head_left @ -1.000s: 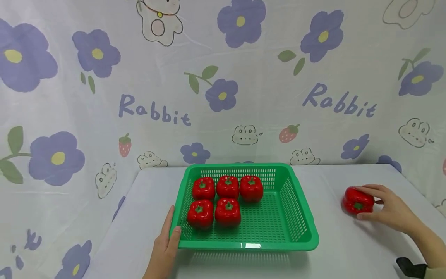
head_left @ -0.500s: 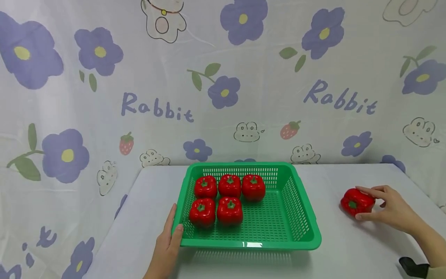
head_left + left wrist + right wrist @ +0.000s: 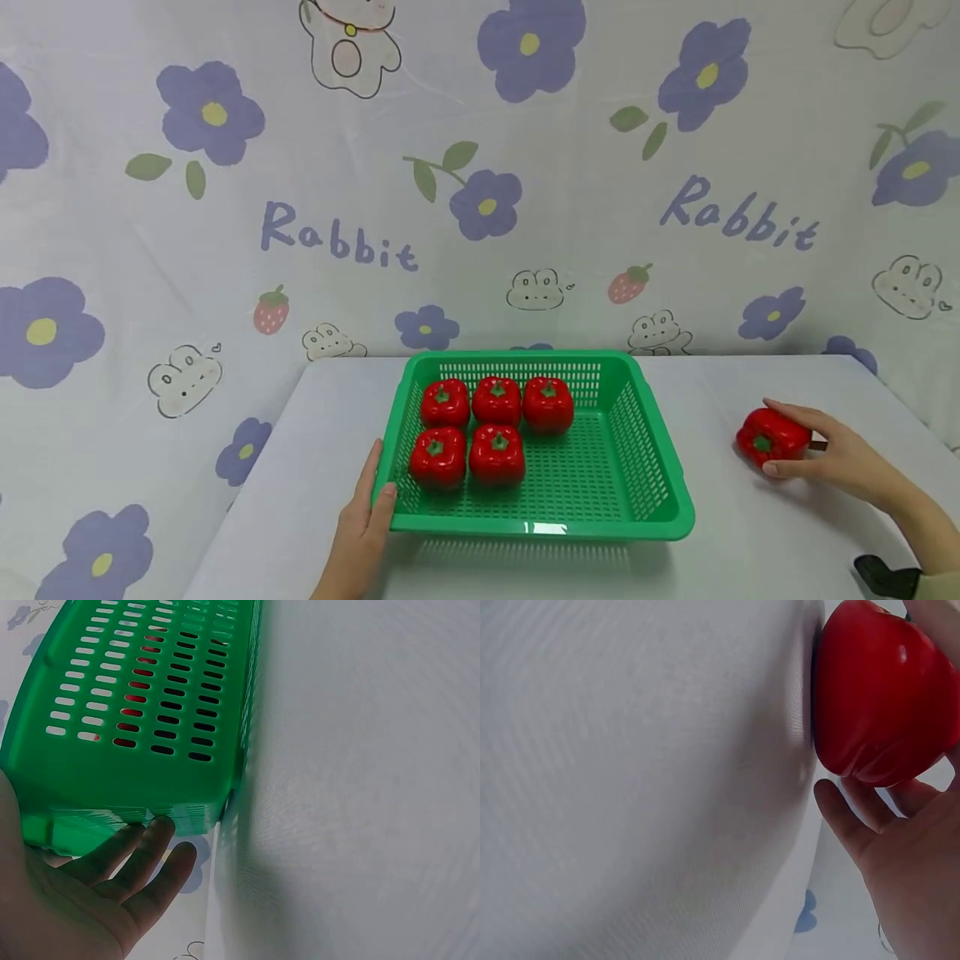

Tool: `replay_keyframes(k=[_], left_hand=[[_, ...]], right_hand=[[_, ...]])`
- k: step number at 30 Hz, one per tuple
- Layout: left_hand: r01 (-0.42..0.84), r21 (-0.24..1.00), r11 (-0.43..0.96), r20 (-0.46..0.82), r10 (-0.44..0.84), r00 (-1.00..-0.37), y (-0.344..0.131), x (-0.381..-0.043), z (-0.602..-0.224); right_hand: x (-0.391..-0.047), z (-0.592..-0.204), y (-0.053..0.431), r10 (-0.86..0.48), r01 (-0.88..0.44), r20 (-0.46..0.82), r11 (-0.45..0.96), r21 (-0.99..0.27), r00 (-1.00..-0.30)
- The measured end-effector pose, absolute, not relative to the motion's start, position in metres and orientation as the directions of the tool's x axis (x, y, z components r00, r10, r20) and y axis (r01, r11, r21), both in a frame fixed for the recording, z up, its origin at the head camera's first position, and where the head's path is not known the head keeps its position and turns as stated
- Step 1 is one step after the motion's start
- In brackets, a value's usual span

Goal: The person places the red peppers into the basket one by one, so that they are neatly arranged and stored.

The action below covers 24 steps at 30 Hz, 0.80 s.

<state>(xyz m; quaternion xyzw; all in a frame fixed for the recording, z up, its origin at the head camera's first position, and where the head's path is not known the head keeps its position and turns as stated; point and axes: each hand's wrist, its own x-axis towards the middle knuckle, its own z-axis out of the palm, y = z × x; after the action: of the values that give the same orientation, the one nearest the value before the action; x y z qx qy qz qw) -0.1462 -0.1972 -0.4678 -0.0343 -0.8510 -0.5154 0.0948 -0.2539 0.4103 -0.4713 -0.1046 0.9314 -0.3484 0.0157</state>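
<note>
A green plastic basket [image 3: 577, 527] stands mid-table with several red bell peppers [image 3: 497, 454] inside, stems up, grouped in its left part. My left hand [image 3: 358, 533] holds the basket's front left corner, thumb at the rim and fingers along the outer side. In the left wrist view, those fingers [image 3: 161, 870] lie by the basket's slotted wall. Right of the basket, my right hand [image 3: 851, 462] grips another red bell pepper [image 3: 771, 435] between thumb and fingers. That pepper lies tilted on its side on the table, its green stem end facing front left.
The table [image 3: 712, 500] has a white cover. Behind it hangs a white cloth [image 3: 585, 208] printed with purple flowers and rabbits. A dark strap [image 3: 885, 575] shows by the right sleeve. The basket's right part shows bare mesh floor.
My right hand has closed in on the lone bell pepper. The pepper has tipped so its stem end turns more to the left. The left hand has stayed at the basket.
</note>
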Motion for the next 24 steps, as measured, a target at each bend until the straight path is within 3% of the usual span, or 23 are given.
replay_keyframes(k=[24], left_hand=[[0.152,0.867,0.474,0.196,-0.044,-0.98,-0.1959,-0.1445,-0.467]], right_hand=[[-0.2476,-0.4732,0.4086,-0.157,-0.1,-0.022,0.726,-0.68,-0.987]])
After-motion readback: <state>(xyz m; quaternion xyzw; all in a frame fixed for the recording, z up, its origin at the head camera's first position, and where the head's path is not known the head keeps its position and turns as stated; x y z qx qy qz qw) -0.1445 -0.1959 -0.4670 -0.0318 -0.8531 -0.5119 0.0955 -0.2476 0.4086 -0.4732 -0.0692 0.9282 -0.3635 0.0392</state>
